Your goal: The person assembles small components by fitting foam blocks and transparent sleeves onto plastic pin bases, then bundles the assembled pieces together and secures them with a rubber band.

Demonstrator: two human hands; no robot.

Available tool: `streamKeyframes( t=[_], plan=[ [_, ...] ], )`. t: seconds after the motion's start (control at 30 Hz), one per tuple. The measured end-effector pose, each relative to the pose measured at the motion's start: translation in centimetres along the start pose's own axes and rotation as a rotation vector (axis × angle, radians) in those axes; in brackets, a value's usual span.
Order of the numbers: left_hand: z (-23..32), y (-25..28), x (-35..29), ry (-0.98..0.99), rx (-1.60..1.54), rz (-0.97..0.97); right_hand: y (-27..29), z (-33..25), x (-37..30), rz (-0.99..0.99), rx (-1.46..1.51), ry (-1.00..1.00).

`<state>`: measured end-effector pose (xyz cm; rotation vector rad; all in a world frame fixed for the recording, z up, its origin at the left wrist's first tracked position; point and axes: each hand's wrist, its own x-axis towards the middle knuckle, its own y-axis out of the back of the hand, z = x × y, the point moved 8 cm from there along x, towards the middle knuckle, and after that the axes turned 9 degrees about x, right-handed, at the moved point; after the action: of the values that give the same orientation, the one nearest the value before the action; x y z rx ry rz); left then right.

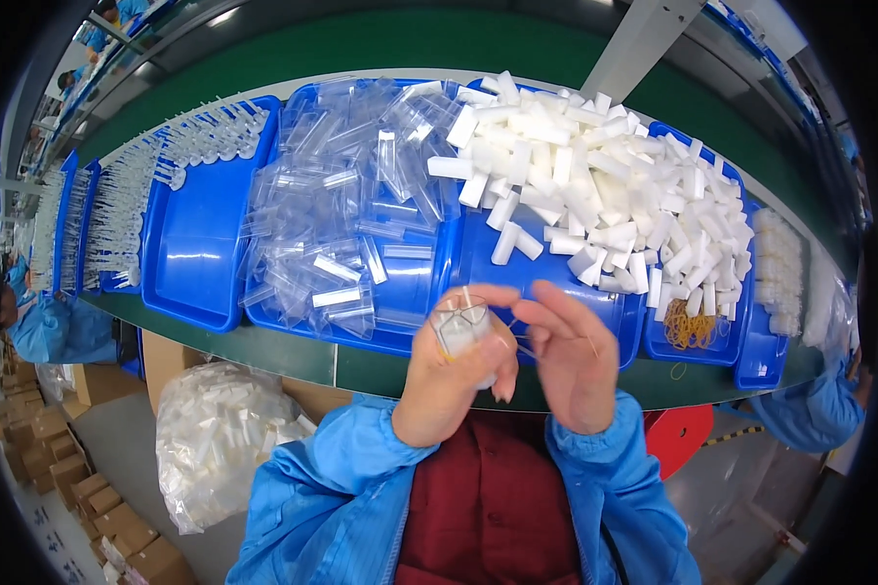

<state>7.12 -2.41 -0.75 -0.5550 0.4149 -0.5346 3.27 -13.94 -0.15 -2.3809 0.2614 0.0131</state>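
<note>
My left hand (449, 366) is closed around a small bundle (461, 330) of whitish and clear pieces, with thin dark lines across its top end. Its exact make-up is partly hidden by my fingers. Just to the right, my right hand (574, 351) has its fingers bent toward the bundle, slightly smeared by motion. A thin yellow rubber band (593, 347) shows against that hand, and fine strands run between the two hands. Both hands are above the near edge of the blue trays.
Clear plastic sleeves (312, 214) fill a blue tray ahead. White blocks (595, 175) are heaped to its right, near yellow rubber bands (691, 327). Leftward, a blue tray (195, 244) holds clear stemmed parts (215, 136). A bag of white pieces (224, 439) stands below. Co-workers sit at both sides.
</note>
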Motion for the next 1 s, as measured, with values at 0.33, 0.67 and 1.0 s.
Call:
streamKeyframes(
  t=[0.33, 0.67, 1.0],
  plan=[
    [1.5, -1.7, -0.2, -0.469, 1.42, -0.16, -3.5, -3.0, -0.4, -0.387, -1.136, 0.341],
    [1.4, -1.5, -0.1, -0.285, 1.024, -0.258, 0.6, -1.8, -1.1, -0.17, -0.585, 0.016],
    [1.8, -1.4, -1.2, -0.291, 1.354, -0.194, 1.1, -1.7, -1.0, -0.338, -0.683, 0.073]
  ],
)
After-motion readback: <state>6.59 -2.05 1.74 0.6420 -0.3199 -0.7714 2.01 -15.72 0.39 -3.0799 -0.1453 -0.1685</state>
